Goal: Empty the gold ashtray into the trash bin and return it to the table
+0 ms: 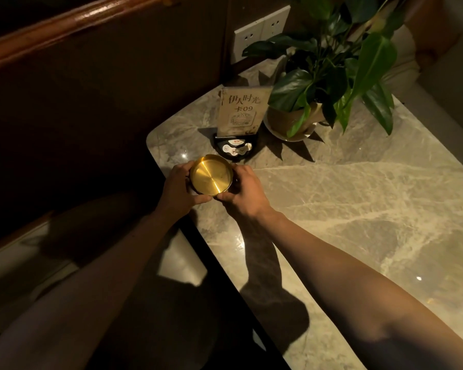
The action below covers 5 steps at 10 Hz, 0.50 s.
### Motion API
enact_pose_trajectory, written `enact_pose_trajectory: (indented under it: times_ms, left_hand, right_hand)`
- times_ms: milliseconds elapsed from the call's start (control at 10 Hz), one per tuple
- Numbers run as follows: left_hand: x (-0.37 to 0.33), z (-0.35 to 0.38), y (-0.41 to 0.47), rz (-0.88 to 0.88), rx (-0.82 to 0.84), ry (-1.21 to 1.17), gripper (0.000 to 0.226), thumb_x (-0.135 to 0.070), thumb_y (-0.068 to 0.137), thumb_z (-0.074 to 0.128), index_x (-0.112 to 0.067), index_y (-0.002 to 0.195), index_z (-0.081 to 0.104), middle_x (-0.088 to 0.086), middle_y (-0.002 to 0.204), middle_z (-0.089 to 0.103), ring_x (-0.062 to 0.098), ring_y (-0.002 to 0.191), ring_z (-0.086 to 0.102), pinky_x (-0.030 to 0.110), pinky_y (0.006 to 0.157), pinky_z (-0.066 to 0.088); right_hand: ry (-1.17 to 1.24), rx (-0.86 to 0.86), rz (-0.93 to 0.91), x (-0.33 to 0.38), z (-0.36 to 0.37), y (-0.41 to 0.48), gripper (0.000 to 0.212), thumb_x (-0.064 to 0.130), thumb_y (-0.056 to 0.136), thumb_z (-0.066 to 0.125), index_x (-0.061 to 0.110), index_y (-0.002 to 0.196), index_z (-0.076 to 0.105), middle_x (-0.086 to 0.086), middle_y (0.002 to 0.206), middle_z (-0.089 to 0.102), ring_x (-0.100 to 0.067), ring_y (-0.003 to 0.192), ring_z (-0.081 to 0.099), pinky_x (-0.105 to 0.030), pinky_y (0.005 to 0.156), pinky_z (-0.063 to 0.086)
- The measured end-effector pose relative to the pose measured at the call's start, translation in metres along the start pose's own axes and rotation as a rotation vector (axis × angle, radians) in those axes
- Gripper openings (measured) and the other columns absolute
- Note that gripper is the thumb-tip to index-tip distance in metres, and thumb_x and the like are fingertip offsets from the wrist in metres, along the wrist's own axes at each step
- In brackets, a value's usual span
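Observation:
The round gold ashtray (211,174) is near the left edge of the marble table (358,209), its shiny inside bare of ash as far as I can see. My left hand (178,186) grips its left rim and my right hand (242,189) grips its right rim. Whether the ashtray rests on the table or hovers just above it I cannot tell. No trash bin is in view.
Just behind the ashtray stands a table card in a black call-button base (237,121). A potted green plant (329,76) sits to its right. A wall socket (261,30) is at the back. A dark bench and floor lie left of the table edge.

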<state>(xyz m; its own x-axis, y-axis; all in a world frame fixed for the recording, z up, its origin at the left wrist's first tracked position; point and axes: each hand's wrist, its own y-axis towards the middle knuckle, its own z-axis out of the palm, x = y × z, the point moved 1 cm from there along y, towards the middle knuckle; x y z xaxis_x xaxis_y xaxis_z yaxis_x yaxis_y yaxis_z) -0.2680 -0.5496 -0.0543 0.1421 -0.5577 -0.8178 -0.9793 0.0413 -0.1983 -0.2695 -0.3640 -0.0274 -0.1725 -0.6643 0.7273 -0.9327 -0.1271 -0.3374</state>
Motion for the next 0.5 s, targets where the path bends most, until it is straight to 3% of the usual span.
enact_pose_trajectory:
  times_ms: [200,300,400,500]
  left_hand:
    - [0.003,0.003,-0.002,0.007,-0.003,-0.002,0.098,-0.014,0.054,0.092,-0.008,0.138,0.042,0.014,0.133,0.048,0.019,0.116,0.049,0.0,0.085,0.033]
    - [-0.001,0.001,-0.009,-0.004,0.009,-0.026,0.101,-0.015,0.056,0.092,-0.01,0.141,0.038,0.014,0.138,0.045,0.021,0.123,0.047,0.017,0.096,0.039]
    - [-0.01,0.004,-0.027,-0.018,-0.08,-0.047,0.088,-0.018,0.064,0.087,-0.009,0.138,0.041,0.013,0.135,0.046,0.019,0.121,0.046,0.036,0.098,0.045]
    - [-0.012,0.01,-0.038,0.013,-0.184,-0.06,0.071,-0.019,0.073,0.08,-0.007,0.133,0.045,0.015,0.131,0.046,0.019,0.115,0.049,0.042,0.096,0.048]
  right_hand:
    - [-0.011,-0.002,0.009,0.001,0.001,0.002,0.081,0.024,0.07,0.085,0.008,0.138,0.043,-0.009,0.132,0.05,-0.023,0.122,0.049,-0.036,0.107,0.042]
    - [-0.013,-0.002,-0.002,0.004,-0.001,-0.003,0.08,0.024,0.072,0.083,0.008,0.139,0.043,-0.011,0.132,0.05,-0.024,0.123,0.05,-0.035,0.106,0.042]
    - [-0.008,-0.017,-0.017,0.005,-0.006,-0.016,0.071,0.026,0.082,0.075,0.008,0.141,0.04,-0.012,0.136,0.049,-0.024,0.126,0.049,-0.036,0.109,0.041]
    - [0.016,-0.034,-0.018,-0.002,-0.011,-0.027,0.062,0.026,0.089,0.066,0.008,0.142,0.04,-0.012,0.14,0.048,-0.025,0.128,0.048,-0.037,0.111,0.04]
